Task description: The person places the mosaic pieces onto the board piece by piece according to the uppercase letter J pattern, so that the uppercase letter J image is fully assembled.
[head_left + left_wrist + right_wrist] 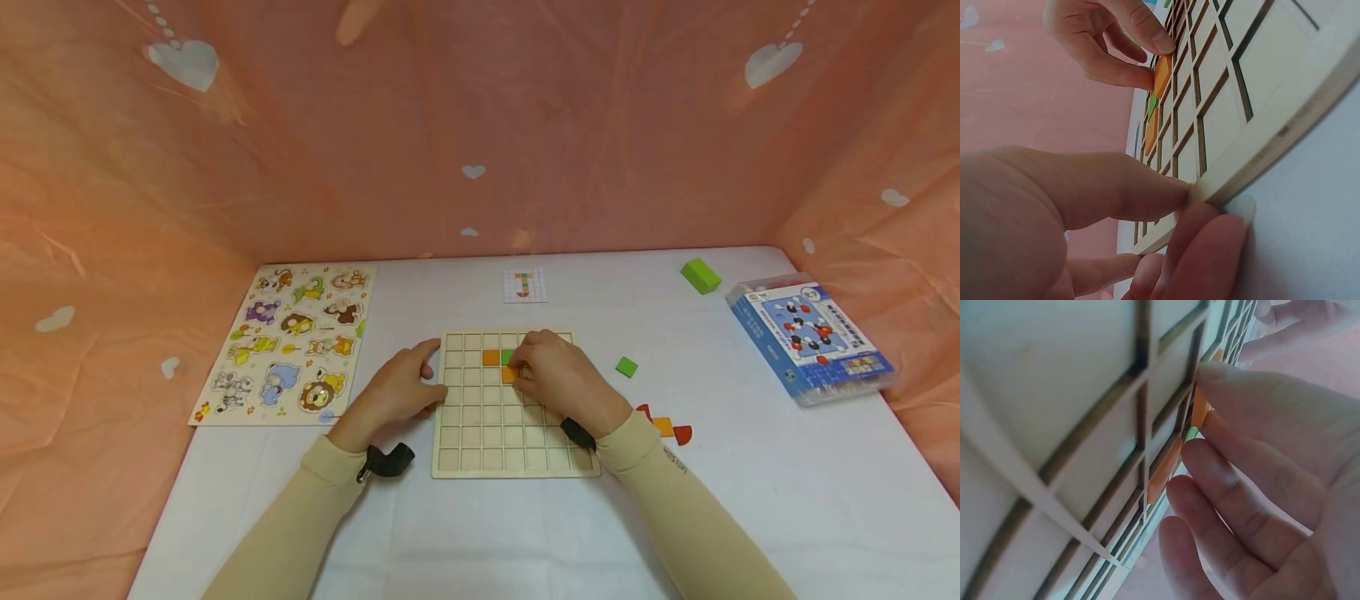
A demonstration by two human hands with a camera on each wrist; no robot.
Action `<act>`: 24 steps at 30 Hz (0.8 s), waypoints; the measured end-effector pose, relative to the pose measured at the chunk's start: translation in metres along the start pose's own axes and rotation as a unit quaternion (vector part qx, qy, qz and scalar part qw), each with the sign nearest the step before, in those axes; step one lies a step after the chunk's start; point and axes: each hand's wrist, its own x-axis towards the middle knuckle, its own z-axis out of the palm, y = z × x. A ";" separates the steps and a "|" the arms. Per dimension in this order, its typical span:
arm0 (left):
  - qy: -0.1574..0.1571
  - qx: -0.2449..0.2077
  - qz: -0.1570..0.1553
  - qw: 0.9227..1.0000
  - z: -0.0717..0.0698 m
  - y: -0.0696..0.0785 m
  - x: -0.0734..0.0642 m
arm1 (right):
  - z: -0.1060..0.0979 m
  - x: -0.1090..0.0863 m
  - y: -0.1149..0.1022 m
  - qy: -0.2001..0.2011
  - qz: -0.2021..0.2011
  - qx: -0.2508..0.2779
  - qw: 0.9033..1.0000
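Your left sleeve [288, 529] and right sleeve [697, 508] lie closest, leading to a gridded board [471, 437]

The board lies flat and square in front of you, which probably suits both arms alike. At its 9 o'clock edge your left hand [395, 386] has thumb and fingers curled onto the rim, grasping it; that hold likely stops the board from sliding.

Your right hand [566, 375] comes in from 4 o'clock, thumb and a finger pinching an orange tile [510, 374] at the cell on the 6 o'clock side of a green tile [508, 357]. A fingertip pinch seems right for a thin piece between raised ridges; whether it sits flat, you cannot tell from here. A second orange tile [491, 357] sits at the green one's 9 o'clock, and the right wrist view shows a third orange tile [1163, 472] at its 3 o'clock, hidden by your hand from above.

Beyond the board, at 12 o'clock, a small card [525, 286] bears a coloured J, apparently placed where your arms don't cover it. Loose pieces lie on your right, presumably for a short reach: a spare green tile [627, 367] between 2 and 3 o'clock, and a flat orange piece [663, 427] with red pieces [682, 435] at 3. A green block [701, 276] at 2 and an animal puzzle [285, 357] between 9 and 10 sit clear of your work.
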 end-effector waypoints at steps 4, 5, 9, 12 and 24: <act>0.001 0.008 0.003 1.000 0.000 0.000 0.001 | 0.000 0.000 0.000 -0.001 0.001 0.003 1.000; 0.001 0.009 0.004 1.000 0.000 0.000 0.001 | 0.000 0.000 0.000 -0.001 0.001 0.004 1.000; -0.002 0.014 0.005 1.000 -0.001 0.000 0.001 | 0.000 0.000 0.000 -0.002 0.004 0.006 1.000; -0.004 0.017 0.006 1.000 -0.001 0.000 0.001 | -0.001 0.000 0.000 -0.003 0.005 0.006 1.000; -0.003 0.022 0.000 1.000 0.000 0.000 0.002 | -0.004 -0.001 0.002 0.008 0.001 0.003 1.000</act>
